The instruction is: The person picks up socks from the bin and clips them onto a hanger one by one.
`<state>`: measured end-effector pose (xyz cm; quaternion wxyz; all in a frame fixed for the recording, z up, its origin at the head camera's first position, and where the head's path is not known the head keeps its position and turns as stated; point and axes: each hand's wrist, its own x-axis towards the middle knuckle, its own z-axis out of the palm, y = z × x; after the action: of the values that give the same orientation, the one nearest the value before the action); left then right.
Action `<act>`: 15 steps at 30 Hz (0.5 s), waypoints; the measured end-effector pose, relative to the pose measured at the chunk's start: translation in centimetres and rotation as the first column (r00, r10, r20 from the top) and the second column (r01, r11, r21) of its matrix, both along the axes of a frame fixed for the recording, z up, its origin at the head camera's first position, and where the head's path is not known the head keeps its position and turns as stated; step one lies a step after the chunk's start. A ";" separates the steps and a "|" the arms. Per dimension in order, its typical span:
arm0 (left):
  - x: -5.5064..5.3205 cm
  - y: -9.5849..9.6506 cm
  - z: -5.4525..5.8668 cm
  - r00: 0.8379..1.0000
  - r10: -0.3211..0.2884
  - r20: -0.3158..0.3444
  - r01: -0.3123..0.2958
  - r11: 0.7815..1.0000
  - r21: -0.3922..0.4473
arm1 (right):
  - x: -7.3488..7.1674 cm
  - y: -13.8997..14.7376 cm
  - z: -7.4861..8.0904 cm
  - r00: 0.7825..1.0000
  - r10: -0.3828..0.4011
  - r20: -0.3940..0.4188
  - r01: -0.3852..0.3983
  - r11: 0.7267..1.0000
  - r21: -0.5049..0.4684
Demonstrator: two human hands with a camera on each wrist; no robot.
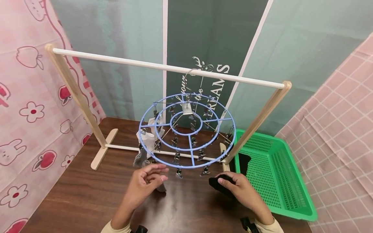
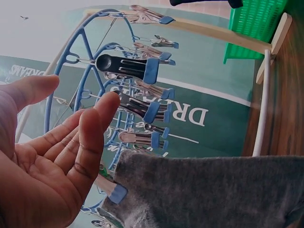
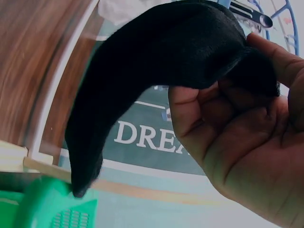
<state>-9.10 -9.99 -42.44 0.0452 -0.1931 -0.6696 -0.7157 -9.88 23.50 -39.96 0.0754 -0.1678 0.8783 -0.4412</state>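
Note:
My right hand (image 1: 240,187) pinches a black sock (image 3: 156,61) between thumb and fingers; in the right wrist view the sock droops away to the left. Beside the front rim of a blue round clip hanger (image 1: 186,166), my left hand (image 1: 145,183) has its fingers spread loosely and holds nothing. Metal clips with blue tips, such as the dark clip (image 2: 126,68), dangle close to its fingertips. A grey sock (image 2: 204,190) hangs from a clip just below that hand in the left wrist view. White and grey socks (image 1: 146,140) hang at the hanger's left side.
The hanger is hooked on the white rod (image 1: 122,61) of a wooden stand (image 1: 77,97). A green basket (image 1: 303,191) stands on the brown table (image 1: 87,194) at the right, with another black item (image 1: 244,163) at its left side. Patterned cloths enclose the back and sides.

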 end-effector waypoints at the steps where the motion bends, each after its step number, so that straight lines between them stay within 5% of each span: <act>1: 0.0 0.0 0.0 1.000 -0.002 -0.001 0.002 1.000 0.003 | 0.0 -0.2 -0.1 1.000 0.006 0.000 -0.006 1.000 0.003; 15: -0.3 1.2 -0.5 0.999 -0.021 0.037 0.019 0.999 0.041 | 0.1 -2.2 -2.1 0.996 0.055 -0.065 -0.057 0.998 -0.036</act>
<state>-9.44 -8.79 -42.97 0.0294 -0.1854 -0.6536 -0.7331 -9.82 21.31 -42.05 0.0565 -0.2078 0.8668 -0.4498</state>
